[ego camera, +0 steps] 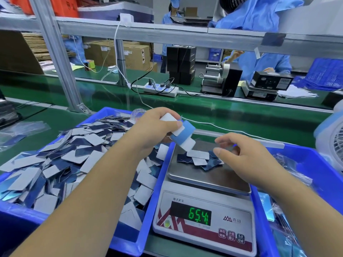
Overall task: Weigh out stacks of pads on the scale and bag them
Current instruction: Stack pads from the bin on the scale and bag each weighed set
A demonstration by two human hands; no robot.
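Green bench [241,117], blue bins [159,175], scale [204,225], power strip [161,89], fan [332,143]

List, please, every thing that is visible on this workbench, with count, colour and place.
loose pads: many, white and dark blue, heaped in the left bin
left bin: one, blue, left of the scale
scale: one, white with steel pan, centre, green display lit
pads on the pan: a few, white and dark blue, at the pan's far side
right bin: one, blue, right of the scale, holds clear bags
power strip: one, white, on the green belt behind
fan: one, white, far right edge
stack of pads: one, white and light blue, held above the pan
left hand: grips the stack of pads
right hand: over the pan, fingers curled; whether it pinches a pad cannot be told
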